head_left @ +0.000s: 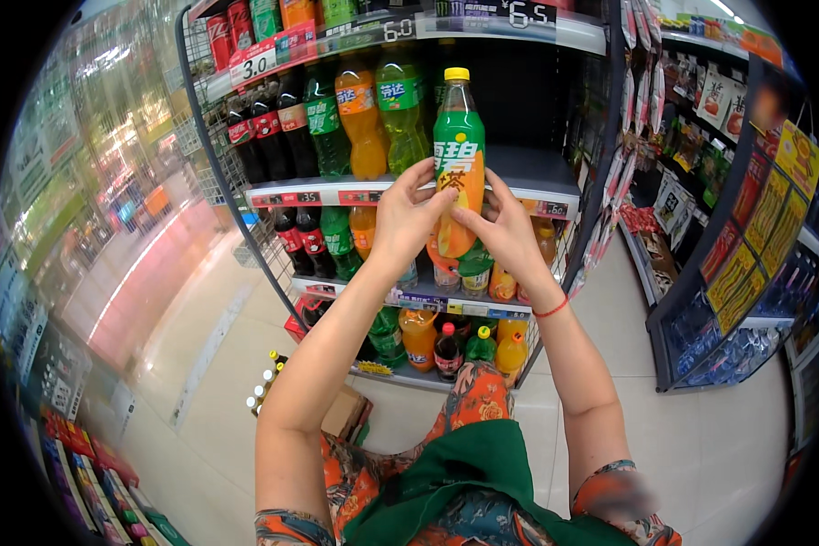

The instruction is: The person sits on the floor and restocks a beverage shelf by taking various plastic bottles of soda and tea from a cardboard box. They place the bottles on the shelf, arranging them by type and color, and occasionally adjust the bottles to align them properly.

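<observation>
Both my hands hold one upright plastic soda bottle (460, 136) with a yellow cap and a green, orange and yellow label. My left hand (412, 211) grips its left side, thumb across the label. From the right, my right hand (503, 223) closes on the lower part, its thumb also on the front. The bottle is in front of the shelf rack (532, 177), at the height of its middle shelf. Left of it on that shelf stand a green-yellow soda bottle (403, 118), an orange soda bottle (362, 123) and dark cola bottles (296, 127).
Lower shelves hold more bottles, such as a cola bottle (448, 353). Cans (239, 25) line the top shelf. Hanging packets (642, 100) run down the rack's right side. A cardboard box (346, 414) and several capped bottles (266, 382) are on the floor at left. A snack display (728, 246) stands right.
</observation>
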Demonstrator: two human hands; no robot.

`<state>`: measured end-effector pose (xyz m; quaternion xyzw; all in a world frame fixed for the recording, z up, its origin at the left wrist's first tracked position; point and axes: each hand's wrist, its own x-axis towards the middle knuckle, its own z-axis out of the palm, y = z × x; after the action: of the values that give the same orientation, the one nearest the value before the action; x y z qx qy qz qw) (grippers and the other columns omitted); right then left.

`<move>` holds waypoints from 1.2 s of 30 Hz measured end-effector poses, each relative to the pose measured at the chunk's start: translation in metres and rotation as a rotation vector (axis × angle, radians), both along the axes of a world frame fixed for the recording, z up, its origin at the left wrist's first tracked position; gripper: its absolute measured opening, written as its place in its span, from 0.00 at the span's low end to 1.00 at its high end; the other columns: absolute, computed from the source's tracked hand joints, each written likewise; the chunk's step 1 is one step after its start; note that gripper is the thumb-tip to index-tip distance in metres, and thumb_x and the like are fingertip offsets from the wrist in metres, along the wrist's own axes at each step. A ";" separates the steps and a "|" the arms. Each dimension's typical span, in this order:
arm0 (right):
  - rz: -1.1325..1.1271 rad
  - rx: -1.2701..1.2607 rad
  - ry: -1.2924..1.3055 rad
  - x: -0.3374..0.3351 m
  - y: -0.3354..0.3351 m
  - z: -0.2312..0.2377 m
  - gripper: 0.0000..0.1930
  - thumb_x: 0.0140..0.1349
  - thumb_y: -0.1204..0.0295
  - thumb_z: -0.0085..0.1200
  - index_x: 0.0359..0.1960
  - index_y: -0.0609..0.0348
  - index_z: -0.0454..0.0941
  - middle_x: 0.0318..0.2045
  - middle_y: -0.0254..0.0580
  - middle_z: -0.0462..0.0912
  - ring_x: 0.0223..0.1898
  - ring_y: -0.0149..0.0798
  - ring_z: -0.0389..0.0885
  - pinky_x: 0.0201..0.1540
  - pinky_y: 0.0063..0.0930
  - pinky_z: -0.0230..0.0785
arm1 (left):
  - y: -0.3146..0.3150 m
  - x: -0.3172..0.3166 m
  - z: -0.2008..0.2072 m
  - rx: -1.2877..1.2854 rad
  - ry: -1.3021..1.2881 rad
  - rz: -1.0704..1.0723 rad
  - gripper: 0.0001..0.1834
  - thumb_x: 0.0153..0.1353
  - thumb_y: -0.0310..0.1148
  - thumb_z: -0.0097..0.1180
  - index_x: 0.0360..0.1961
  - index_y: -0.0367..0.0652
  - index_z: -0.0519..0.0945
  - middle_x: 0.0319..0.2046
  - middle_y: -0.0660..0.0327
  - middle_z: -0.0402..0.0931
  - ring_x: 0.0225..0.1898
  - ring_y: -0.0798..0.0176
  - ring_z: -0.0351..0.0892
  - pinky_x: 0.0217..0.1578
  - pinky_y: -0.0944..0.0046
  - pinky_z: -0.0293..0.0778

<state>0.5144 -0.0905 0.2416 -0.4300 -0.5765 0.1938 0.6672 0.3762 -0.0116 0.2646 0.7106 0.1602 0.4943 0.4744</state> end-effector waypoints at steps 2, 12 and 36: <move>0.003 0.062 0.006 0.007 0.008 0.003 0.37 0.58 0.71 0.62 0.67 0.68 0.56 0.53 0.50 0.77 0.52 0.35 0.78 0.52 0.27 0.71 | 0.003 0.008 0.006 -0.038 -0.025 -0.042 0.33 0.60 0.29 0.62 0.64 0.31 0.63 0.59 0.51 0.70 0.53 0.65 0.75 0.47 0.66 0.75; -0.028 0.115 -0.068 0.031 0.042 0.029 0.34 0.55 0.68 0.64 0.63 0.64 0.64 0.51 0.49 0.80 0.52 0.37 0.79 0.53 0.28 0.71 | 0.023 0.023 0.038 -0.083 0.003 0.012 0.34 0.58 0.30 0.63 0.65 0.34 0.65 0.59 0.50 0.72 0.51 0.64 0.77 0.41 0.67 0.77; 0.059 0.029 0.030 0.060 0.094 0.050 0.37 0.55 0.69 0.64 0.64 0.72 0.60 0.51 0.54 0.78 0.51 0.38 0.79 0.51 0.28 0.73 | 0.086 0.060 0.050 0.156 0.074 0.185 0.29 0.63 0.28 0.56 0.65 0.37 0.66 0.62 0.54 0.69 0.55 0.64 0.74 0.46 0.65 0.75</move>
<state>0.5749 0.0036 0.2913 -0.4001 -0.5818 0.2112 0.6759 0.4361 0.0748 0.3141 0.7452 0.2037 0.5204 0.3638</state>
